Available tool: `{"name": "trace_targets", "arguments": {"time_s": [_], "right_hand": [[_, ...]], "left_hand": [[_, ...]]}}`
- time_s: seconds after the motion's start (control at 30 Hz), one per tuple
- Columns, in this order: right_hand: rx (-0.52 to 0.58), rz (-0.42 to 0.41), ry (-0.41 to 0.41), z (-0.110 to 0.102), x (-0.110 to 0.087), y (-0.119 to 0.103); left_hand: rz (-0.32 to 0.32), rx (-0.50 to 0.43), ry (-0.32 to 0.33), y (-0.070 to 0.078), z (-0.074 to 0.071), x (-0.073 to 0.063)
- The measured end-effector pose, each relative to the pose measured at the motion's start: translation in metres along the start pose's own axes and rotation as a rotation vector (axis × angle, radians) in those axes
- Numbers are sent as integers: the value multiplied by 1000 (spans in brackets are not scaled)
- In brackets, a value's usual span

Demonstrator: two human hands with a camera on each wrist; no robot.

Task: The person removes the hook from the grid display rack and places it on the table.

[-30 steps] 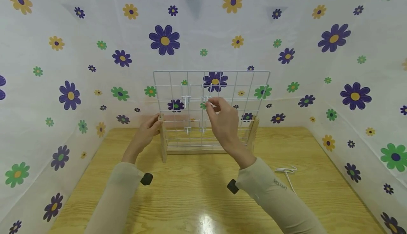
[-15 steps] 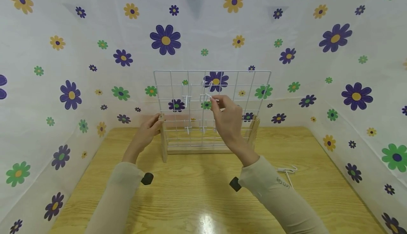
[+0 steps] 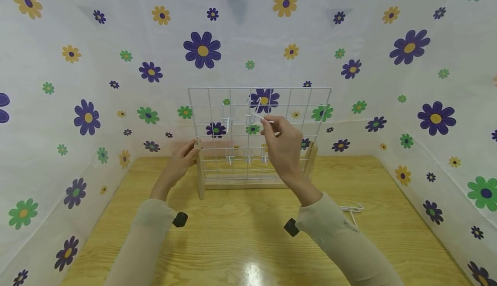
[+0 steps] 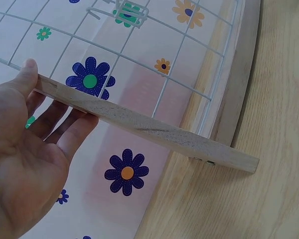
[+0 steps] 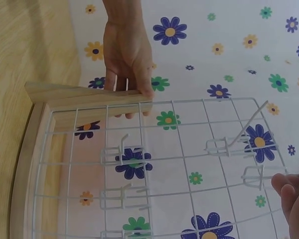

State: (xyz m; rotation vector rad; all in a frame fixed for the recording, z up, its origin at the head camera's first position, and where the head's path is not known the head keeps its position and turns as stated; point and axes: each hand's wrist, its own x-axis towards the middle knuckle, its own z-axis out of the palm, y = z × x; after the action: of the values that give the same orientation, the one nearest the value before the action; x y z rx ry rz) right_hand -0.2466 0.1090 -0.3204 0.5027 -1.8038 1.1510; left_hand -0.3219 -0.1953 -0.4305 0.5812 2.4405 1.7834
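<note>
A white wire grid panel point(image 3: 287, 100) stands upright in a wooden base point(image 3: 240, 184) at the back of the table. My left hand point(image 3: 189, 151) grips the left wooden post point(image 3: 199, 174), thumb on its front edge and fingers behind, as the left wrist view shows on the post point(image 4: 139, 124). My right hand point(image 3: 268, 123) is raised before the grid's middle and pinches the prong of a white hook point(image 3: 256, 117) that sits on the wires. Several other white hooks point(image 5: 120, 150) hang on the grid. In the right wrist view my fingertips point(image 5: 291, 191) show at the right edge beside a hook point(image 5: 259, 175).
One loose white hook point(image 3: 351, 210) lies on the wooden table point(image 3: 233, 243) to the right of my right forearm. Flower-print sheets point(image 3: 77, 83) wall in the table at the back and on both sides.
My right hand has shifted slightly to the right along the grid while keeping its pinch at the hook. The left hand stays on the post.
</note>
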Motion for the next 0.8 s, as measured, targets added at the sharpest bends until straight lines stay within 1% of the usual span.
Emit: {"name": "trace_targets", "arguments": {"time_s": [0.13, 0.23, 0.43, 0.6, 0.8], "right_hand": [[6, 30, -1, -6, -2, -3], [-10, 48, 0, -12, -3, -4], [-15, 85, -17, -25, -9, -6], [19, 86, -19, -34, -13, -7], [55, 91, -28, -47, -20, -7]], "left_hand": [[-1, 9, -1, -1, 0, 0], [0, 11, -3, 0, 1, 0], [-5, 4, 0, 2, 1, -1], [-13, 7, 6, 2, 1, -1], [-6, 13, 6, 2, 1, -1]]}}
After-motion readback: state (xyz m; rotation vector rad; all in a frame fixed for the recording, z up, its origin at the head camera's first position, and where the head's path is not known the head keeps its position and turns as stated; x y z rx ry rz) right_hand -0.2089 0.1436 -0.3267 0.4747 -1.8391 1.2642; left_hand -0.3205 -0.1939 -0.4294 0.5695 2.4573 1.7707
